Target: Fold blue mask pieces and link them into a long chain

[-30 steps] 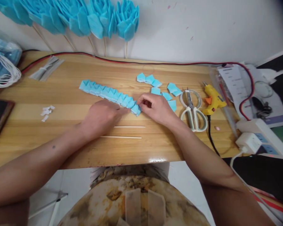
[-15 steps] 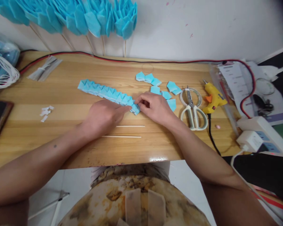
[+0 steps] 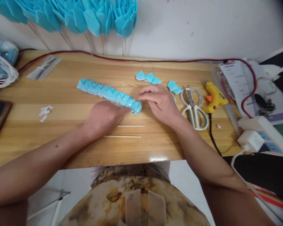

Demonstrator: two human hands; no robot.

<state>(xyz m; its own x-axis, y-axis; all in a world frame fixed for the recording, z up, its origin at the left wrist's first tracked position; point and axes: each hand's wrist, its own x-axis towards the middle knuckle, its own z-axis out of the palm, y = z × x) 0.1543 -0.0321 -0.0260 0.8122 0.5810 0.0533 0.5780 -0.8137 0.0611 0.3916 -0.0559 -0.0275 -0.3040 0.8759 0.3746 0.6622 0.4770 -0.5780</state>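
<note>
A long strip of folded light-blue paper pieces (image 3: 103, 91) lies slanted on the wooden table (image 3: 61, 131). My left hand (image 3: 105, 116) rests on the table with its fingers curled and their tips pressed on the strip's right end. My right hand (image 3: 160, 102) hovers just right of that end, fingers stretched out to the left, holding nothing. It covers some of the loose blue folded pieces; others show behind it (image 3: 148, 77) and to its right (image 3: 174, 87).
Two thin wooden sticks (image 3: 130, 126) lie near the table's front edge. White-handled scissors (image 3: 193, 110), a yellow glue gun (image 3: 213, 97), papers and a power strip (image 3: 264, 133) crowd the right. Blue paper flowers (image 3: 85, 15) lean on the wall. White scraps (image 3: 45, 111) lie at the left.
My right hand has let go of the strip's right end, opened its fingers and lifted slightly away. My left hand stays pressed on the strip.
</note>
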